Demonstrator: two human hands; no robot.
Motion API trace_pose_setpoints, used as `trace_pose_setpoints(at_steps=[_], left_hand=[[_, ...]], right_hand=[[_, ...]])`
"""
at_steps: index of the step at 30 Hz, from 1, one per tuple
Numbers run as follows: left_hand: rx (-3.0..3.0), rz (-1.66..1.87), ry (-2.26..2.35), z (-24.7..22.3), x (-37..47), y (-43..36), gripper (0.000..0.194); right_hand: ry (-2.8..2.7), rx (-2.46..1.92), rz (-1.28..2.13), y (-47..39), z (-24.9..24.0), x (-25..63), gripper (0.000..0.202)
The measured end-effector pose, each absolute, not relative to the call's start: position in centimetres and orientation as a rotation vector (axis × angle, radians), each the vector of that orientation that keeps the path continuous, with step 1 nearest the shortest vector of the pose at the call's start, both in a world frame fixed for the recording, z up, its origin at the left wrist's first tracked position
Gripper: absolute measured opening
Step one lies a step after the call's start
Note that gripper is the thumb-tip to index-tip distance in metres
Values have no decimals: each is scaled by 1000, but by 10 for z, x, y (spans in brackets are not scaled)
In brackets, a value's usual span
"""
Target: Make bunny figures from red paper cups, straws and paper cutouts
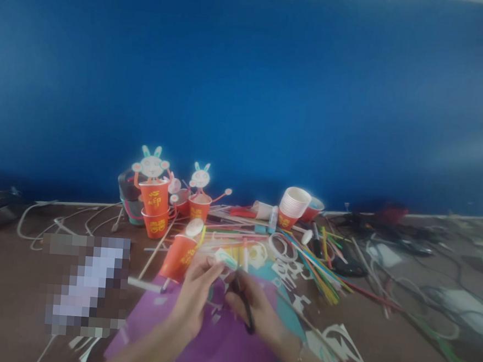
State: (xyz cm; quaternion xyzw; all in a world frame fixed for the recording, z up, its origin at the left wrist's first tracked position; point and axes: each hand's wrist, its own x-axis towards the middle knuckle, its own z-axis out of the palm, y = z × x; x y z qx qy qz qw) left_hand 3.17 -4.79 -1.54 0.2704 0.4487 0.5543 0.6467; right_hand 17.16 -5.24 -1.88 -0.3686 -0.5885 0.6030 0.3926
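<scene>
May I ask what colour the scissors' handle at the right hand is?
The handle is black; it shows best in the head view.

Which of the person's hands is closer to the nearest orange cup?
Left. The left hand, holding a white paper piece, is just right of the orange cup in the picture; the right hand, with the black scissors, is farther right.

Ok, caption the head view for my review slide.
Left hand holds a paper piece, right hand holds scissors, over a purple sheet; rabbit-topped orange cups stand behind.
</scene>
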Motion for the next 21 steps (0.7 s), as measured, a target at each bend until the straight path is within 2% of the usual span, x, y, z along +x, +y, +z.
trace_pose_setpoints(at_steps=[21], left_hand=[[639,1289,1033,-14,30,-45,23]], right_hand=[[-1490,-988,1486,-52,-22,173,39]])
